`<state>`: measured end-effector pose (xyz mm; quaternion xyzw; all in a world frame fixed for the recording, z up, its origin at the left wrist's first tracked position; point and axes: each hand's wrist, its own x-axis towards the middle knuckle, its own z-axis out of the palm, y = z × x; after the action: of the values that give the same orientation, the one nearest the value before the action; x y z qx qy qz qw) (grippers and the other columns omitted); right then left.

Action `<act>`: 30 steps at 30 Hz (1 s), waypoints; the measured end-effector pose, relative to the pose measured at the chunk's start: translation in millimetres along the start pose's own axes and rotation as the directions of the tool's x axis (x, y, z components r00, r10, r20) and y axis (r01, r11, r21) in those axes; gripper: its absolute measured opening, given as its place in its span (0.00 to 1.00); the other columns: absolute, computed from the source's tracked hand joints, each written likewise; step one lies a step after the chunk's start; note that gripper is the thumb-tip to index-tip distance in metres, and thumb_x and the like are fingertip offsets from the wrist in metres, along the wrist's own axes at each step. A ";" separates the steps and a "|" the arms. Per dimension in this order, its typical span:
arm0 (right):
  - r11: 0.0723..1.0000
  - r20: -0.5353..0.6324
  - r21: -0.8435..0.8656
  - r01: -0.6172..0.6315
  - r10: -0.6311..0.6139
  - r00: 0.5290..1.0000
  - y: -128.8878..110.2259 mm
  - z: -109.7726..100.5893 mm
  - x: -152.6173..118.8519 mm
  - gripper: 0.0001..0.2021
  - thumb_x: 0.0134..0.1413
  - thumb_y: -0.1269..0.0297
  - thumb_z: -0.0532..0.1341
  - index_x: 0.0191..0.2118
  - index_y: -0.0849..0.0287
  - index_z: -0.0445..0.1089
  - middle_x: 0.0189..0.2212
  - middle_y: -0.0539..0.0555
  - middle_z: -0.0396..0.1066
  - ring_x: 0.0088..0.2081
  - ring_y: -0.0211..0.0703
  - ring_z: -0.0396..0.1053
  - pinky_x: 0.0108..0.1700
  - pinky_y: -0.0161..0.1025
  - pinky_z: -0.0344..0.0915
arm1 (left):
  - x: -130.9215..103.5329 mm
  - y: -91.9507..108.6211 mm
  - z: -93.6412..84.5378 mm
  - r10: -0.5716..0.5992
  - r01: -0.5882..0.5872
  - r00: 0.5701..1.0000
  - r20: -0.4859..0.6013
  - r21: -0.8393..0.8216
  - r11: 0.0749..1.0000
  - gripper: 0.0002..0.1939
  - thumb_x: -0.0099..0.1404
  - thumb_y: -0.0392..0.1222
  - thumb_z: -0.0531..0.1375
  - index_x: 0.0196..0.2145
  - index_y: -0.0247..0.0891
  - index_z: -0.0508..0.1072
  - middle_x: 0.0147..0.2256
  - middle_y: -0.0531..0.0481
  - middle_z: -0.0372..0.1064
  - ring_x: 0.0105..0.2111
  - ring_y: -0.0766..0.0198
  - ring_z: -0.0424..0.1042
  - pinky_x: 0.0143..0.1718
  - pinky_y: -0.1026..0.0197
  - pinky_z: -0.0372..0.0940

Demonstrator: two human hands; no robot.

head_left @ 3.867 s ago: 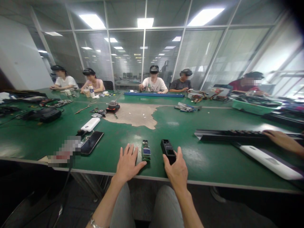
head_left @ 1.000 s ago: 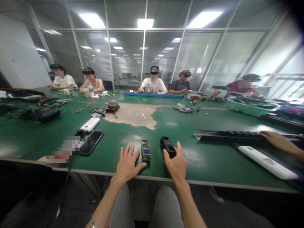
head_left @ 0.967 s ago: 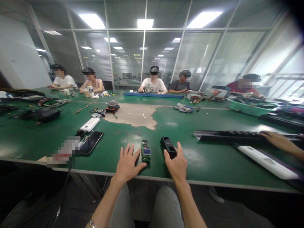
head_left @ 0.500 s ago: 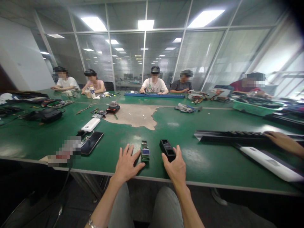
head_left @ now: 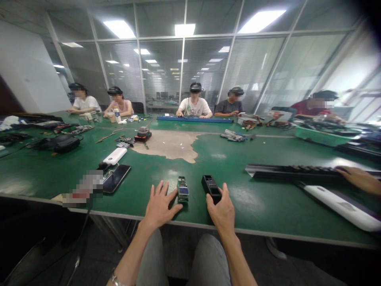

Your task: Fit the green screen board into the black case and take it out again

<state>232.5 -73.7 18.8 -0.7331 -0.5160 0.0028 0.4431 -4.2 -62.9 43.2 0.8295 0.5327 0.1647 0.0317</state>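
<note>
A green circuit board with a small screen (head_left: pixel 183 192) lies on the green table near its front edge. Just left of it my left hand (head_left: pixel 160 205) rests on the table, fingers spread, thumb and forefinger close beside the board. To the right lies a black plastic casing (head_left: pixel 210 186) with cut-out openings. My right hand (head_left: pixel 222 206) is at the near end of this casing, thumb on its left side and fingers on its right.
A phone (head_left: pixel 117 178) and a white power bank (head_left: pixel 115 156) lie at the left. On the right, another person's hand (head_left: pixel 361 178) touches a long black rail (head_left: pixel 276 172), with a white device (head_left: pixel 342 206) nearer. Several people sit across the table.
The whole view has shifted slightly. Both hands, the circuit board and the black casing keep nearly the same places relative to each other.
</note>
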 end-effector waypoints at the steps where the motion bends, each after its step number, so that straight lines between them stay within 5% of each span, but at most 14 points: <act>1: 1.000 0.001 -0.001 -0.003 0.003 1.000 -0.5 -0.4 0.0 0.41 0.53 0.51 0.56 0.67 0.70 0.46 0.54 0.66 0.68 0.52 0.59 0.67 0.51 0.49 0.63 | -0.1 -0.3 0.2 0.001 -0.001 1.000 -0.001 0.002 1.000 0.31 0.65 0.66 0.50 0.61 0.53 0.62 0.66 0.44 0.50 0.67 0.44 0.43 0.63 0.32 0.38; 7: 0.996 0.004 0.074 -0.045 0.044 0.999 -14.4 -6.9 -4.2 0.42 0.54 0.47 0.58 0.68 0.66 0.46 0.53 0.65 0.70 0.51 0.58 0.70 0.52 0.51 0.64 | 0.5 -0.8 2.1 0.007 -0.007 1.000 0.005 0.000 1.000 0.31 0.65 0.65 0.51 0.62 0.53 0.61 0.66 0.45 0.49 0.67 0.44 0.42 0.63 0.32 0.37; 13: 0.974 0.021 0.226 0.014 -0.019 1.000 -60.8 -9.9 -12.2 0.40 0.56 0.48 0.58 0.68 0.62 0.45 0.51 0.63 0.71 0.50 0.52 0.71 0.52 0.47 0.65 | 0.8 -1.7 2.8 0.018 -0.018 1.000 0.001 0.002 1.000 0.31 0.65 0.64 0.52 0.62 0.53 0.60 0.66 0.45 0.49 0.67 0.44 0.42 0.63 0.32 0.37; 20: 0.994 0.099 0.078 0.081 -0.088 0.991 -103.2 2.2 -22.3 0.40 0.58 0.51 0.57 0.69 0.67 0.42 0.49 0.67 0.71 0.48 0.55 0.72 0.48 0.47 0.66 | -0.4 -1.7 0.7 0.016 -0.016 1.000 0.004 -0.006 1.000 0.30 0.64 0.61 0.55 0.62 0.54 0.60 0.66 0.45 0.50 0.67 0.43 0.43 0.63 0.30 0.37; 30: 0.990 0.136 -0.056 0.126 -0.118 0.984 -114.0 14.1 -33.0 0.39 0.59 0.55 0.56 0.69 0.67 0.39 0.45 0.66 0.73 0.45 0.54 0.72 0.44 0.43 0.66 | -2.3 -1.8 -3.2 0.027 -0.027 0.999 0.026 -0.005 1.000 0.30 0.65 0.58 0.55 0.63 0.53 0.58 0.66 0.42 0.49 0.67 0.42 0.43 0.62 0.29 0.38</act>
<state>124.7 -81.1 69.7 -0.7120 -0.5880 0.0076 0.3837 -7.6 -64.5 45.3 0.8387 0.5205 0.1554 0.0383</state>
